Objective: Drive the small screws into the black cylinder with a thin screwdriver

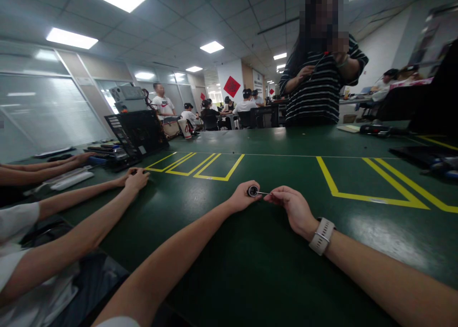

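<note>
My left hand (pixel 240 199) is closed around a small dark cylinder (pixel 252 191), whose round end with a pale rim faces right and toward me. My right hand (pixel 291 208), with a light watch band on its wrist, pinches a thin metal rod (pixel 264 193) between thumb and fingers. The rod's left end meets the cylinder's round end; whether it goes inside is too small to tell. Both hands are low over the green table (pixel 229 250), close together.
Yellow tape outlines (pixel 214 178) mark the table. At left, a co-worker's hands (pixel 136 178) hold something small and dark beside an open computer case (pixel 138 131). A person in a striped shirt (pixel 315 93) stands across the table. Black equipment (pixel 425 152) lies at right.
</note>
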Demonstrator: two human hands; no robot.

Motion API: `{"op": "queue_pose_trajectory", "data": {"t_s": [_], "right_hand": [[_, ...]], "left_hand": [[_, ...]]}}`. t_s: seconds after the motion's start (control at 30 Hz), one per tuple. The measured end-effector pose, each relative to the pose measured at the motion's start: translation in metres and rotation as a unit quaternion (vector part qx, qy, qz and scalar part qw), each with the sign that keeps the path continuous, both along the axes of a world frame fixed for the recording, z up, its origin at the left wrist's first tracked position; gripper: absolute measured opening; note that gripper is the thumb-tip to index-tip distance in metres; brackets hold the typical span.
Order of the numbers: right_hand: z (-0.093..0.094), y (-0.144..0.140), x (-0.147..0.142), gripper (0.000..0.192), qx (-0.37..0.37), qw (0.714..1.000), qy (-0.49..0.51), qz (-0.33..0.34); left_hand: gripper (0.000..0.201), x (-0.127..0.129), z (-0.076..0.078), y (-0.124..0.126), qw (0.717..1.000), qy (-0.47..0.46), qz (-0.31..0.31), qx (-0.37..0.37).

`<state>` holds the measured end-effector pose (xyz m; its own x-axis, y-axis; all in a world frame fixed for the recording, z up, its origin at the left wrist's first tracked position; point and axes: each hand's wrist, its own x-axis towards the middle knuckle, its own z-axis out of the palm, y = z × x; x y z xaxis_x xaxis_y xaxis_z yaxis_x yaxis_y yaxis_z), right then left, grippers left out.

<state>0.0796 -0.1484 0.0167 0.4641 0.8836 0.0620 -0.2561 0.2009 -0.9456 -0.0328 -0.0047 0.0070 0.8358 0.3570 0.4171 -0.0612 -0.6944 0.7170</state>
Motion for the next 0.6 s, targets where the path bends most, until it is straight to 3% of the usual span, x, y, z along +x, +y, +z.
{"op": "queue_pose_trajectory", "data": {"t_s": [0.2,0.3,0.47,0.6], "right_hand": [[0.002,-0.004,-0.003,0.005,0.014,1.0,-0.018,-0.001],[0.002,-0.007,-0.006,0.007,0.029,0.993,-0.109,-0.026],[0.008,-0.014,-0.013,0.011,0.013,0.963,-0.267,-0.041],[0.009,-0.012,-0.009,0.011,0.013,0.978,-0.207,-0.033]], "left_hand": [[0.024,0.0,0.001,0.0,1.0,0.0,-0.01,-0.023],[0.02,0.0,0.001,0.0,1.0,0.0,0.0,-0.007],[0.014,0.0,0.002,0.0,0.996,0.007,0.035,0.08],[0.011,0.0,0.002,0.001,0.993,0.02,0.042,0.111]]}}
